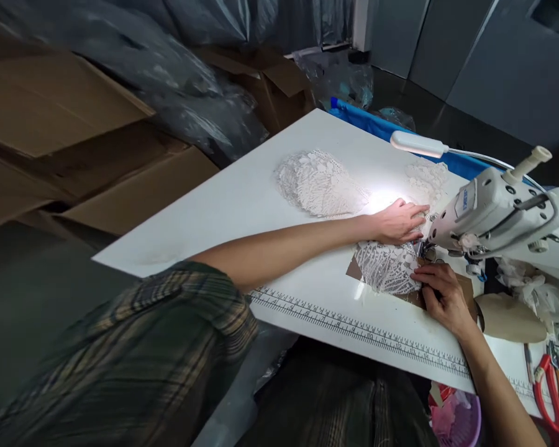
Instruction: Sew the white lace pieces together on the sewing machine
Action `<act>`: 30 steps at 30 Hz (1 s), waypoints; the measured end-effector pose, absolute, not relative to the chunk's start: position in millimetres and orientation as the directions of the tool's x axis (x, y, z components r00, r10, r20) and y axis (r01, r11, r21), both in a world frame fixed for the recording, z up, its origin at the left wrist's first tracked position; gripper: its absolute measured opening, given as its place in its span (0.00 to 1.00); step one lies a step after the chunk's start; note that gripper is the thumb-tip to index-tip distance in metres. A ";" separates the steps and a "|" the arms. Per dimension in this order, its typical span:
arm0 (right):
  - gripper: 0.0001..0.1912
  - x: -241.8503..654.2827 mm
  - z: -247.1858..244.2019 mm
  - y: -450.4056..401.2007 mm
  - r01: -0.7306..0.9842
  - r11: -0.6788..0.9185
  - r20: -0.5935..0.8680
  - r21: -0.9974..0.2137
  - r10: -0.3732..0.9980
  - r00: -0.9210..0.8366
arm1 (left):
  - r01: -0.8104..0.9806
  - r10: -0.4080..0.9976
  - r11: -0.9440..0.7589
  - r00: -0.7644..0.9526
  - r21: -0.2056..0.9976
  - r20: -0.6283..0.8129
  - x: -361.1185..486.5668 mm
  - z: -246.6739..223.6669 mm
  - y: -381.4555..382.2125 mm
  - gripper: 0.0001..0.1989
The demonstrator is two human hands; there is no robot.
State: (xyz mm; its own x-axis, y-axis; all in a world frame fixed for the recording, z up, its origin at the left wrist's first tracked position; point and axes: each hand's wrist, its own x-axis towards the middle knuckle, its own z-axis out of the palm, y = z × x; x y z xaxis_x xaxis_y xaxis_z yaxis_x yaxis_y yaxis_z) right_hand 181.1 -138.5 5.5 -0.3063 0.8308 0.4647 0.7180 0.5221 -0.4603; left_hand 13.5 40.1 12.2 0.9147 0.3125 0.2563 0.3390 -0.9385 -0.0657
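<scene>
A white lace piece (387, 268) lies beside the needle area of a white sewing machine (479, 211). My left hand (400, 221) rests palm down at the lace's far side, its fingers stretched out and slightly apart. On the near side, my right hand (447, 297) has its fingertips and thumb closed at the lace's right edge. Brown card (410, 299) shows beneath the lace. A fanned stack of lace pieces (319, 183) lies left of my left hand. More lace (426, 177) is heaped behind the hand, under the light.
A white lamp (418, 143) shines on the white table (242, 211), which has a printed ruler (354, 326) along its front edge. Red-handled scissors (548, 391) lie at right. A purple basket (468, 419) stands below. Cardboard boxes (51, 105) and plastic sheeting (177, 68) are at left.
</scene>
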 end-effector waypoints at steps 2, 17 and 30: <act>0.19 183.0 4.5 -138.7 0.701 0.517 0.448 -0.492 0.840 -0.306 | 0.277 0.245 -0.952 0.945 -0.132 0.216 19.2 19.5 44.0 0.19; 0.18 196.4 4.2 -141.4 0.672 0.431 0.380 -0.602 0.895 -0.234 | 0.014 0.050 -0.994 0.940 0.109 0.336 -50.2 16.2 -35.8 0.09; 0.18 191.6 -1.7 -147.9 0.762 0.531 0.380 -0.370 0.835 -0.398 | 0.048 0.067 -0.998 0.867 0.052 0.494 -30.4 -2.4 -37.9 0.12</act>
State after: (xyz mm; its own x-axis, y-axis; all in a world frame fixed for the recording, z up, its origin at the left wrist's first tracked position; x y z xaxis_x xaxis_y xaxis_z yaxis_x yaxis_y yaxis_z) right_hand 191.6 -147.9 -1.7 -0.3979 0.8350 0.3799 0.7619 0.5315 -0.3701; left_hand -30.4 -37.9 -2.4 0.8670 0.0672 0.4938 0.0477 -0.9975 0.0519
